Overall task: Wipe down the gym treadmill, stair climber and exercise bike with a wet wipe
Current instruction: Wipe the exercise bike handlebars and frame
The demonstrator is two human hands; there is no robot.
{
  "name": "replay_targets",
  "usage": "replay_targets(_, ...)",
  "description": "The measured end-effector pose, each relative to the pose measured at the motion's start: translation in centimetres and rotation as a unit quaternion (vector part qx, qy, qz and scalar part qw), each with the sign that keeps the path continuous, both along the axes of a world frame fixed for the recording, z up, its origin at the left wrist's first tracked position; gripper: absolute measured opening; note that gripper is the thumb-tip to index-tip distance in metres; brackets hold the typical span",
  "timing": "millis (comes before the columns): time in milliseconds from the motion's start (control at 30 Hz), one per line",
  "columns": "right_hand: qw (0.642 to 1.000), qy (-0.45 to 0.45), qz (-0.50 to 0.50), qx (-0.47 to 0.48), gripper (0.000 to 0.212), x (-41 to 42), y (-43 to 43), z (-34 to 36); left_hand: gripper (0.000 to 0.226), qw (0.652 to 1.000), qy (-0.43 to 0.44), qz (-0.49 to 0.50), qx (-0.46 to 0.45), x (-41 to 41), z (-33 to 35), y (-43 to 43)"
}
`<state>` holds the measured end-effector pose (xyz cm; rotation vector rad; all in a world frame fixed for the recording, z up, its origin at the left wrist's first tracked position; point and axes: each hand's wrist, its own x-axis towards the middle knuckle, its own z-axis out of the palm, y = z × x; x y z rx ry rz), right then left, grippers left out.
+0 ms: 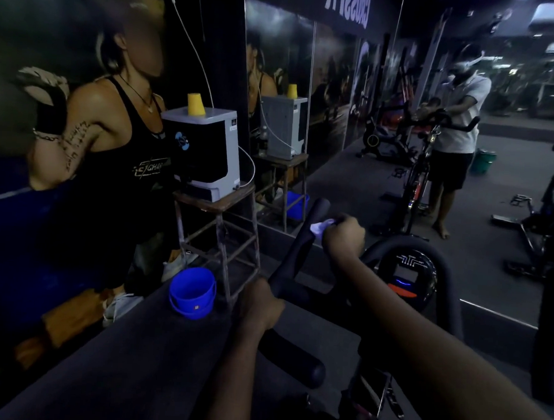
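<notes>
right hand (pixel 343 236) clenching the bunched-up white wet wipe (pixel 322 227), left hand (pixel 258 303) gripping the black padded handlebar (pixel 301 247), you risk missing spots.

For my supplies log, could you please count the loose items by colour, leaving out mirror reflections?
Blue: 1, round blue plastic bucket
Yellow: 1, upturned yellow plastic cup
White: 1, crumpled white wet wipe in the right hand
Total: 3
</notes>
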<state>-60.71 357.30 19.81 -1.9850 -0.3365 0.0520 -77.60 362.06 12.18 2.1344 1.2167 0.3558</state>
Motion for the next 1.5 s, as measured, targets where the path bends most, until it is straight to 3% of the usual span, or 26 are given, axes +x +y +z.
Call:
replay_targets(133, 0.993, 0.061, -0.081, 0.055, 0.022, 1.7, 2.7, 0.6, 0.037, 1.000, 0.007, 0.006, 0.017, 0.4, -0.6, 0.3)
replay_targets(267, 0.982, 0.115, -0.038, 0.146, 0.031, 1.6, 4.7, -1.0, 0.033, 0.999, 0.028, 0.011, 0.029, 0.7, -0.9, 0.4)
replay_targets(367, 0.975, 0.146, -0.044, 0.164, 0.028, 0.8, 5.0, -2.4, 0.034, 0.999, 0.027, 0.014, 0.031, 0.7, -1.0, 0.6)
replay_targets(433, 0.980, 0.144, -0.037, 0.130, 0.022, 0.2, 4.6, -3.2, 0.035, 0.999, 0.024, 0.013, 0.032, 0.8, -1.1, 0.7)
replay_targets(667, 0.992, 0.117, 0.022, -0.043, 0.033, -1.3, 2.3, -3.8, 0.037, 0.999, 0.023, 0.008, 0.034, 0.7, -0.9, 0.5)
replay_targets(833, 0.974, 0.024, 0.141, -0.178, 0.029, -4.5, -0.1, -3.5, 0.033, 0.999, 0.009, 0.008, 0.039, 0.2, 0.4, -0.6)
replay_targets(900, 0.959, -0.033, 0.193, -0.205, 0.028, -5.7, -1.5, -3.3, 0.031, 0.998, -0.039, 0.012, 0.054, -0.2, 0.9, -1.1)
replay_targets(1033, 0.971, -0.074, 0.198, -0.113, 0.019, -6.9, -4.7, -2.4, 0.048, 0.967, -0.255, -0.006, 0.027, -1.6, 1.3, -1.9)
replay_targets(1100, 0.972, -0.083, 0.214, -0.044, 0.012, -7.3, -5.9, -1.9, 0.049, 0.951, -0.303, -0.053, 0.009, -2.0, 1.8, -2.3)
replay_targets(1200, 0.968, -0.070, 0.241, 0.018, 0.012, -7.8, -7.1, -1.6, 0.030, 0.945, -0.302, -0.126, 0.023, -2.1, 3.2, -3.1)
replay_targets(1300, 0.959, -0.067, 0.274, 0.020, 0.014, -7.8, -7.5, -1.7, 0.007, 0.963, -0.238, -0.094, 0.083, -2.5, 4.0, -2.7)
replay_targets(1400, 0.938, -0.203, 0.274, -0.063, 0.018, -7.3, -8.1, -2.7, 0.003, 0.964, -0.224, 0.022, 0.144, -4.1, 4.0, -1.0)
replay_targets(1500, 0.863, -0.333, 0.300, -0.231, 0.026, -6.9, -8.8, -4.6, 0.008, 0.955, -0.192, 0.123, 0.189, -5.3, 3.6, 0.8)
